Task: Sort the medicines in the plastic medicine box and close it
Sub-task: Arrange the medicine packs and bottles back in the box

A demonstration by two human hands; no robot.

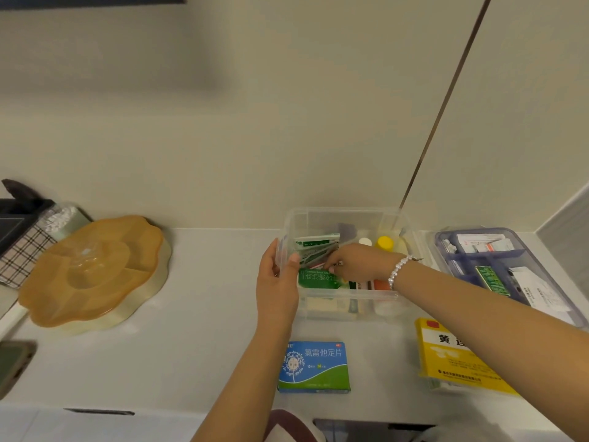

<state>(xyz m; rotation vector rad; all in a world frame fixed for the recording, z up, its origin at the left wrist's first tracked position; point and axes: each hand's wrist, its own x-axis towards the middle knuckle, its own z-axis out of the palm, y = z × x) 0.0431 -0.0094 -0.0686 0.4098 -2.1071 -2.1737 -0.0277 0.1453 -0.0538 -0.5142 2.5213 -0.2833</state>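
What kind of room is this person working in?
Probably a home, perhaps a kitchen or a sideboard, though that is a guess. A pale countertop runs along a plain wall and carries an amber lidded snack tray, a clear plastic medicine box and loose medicine cartons such as the blue one.

Open counter (204,314) between orange tray (92,272) and box (347,301)
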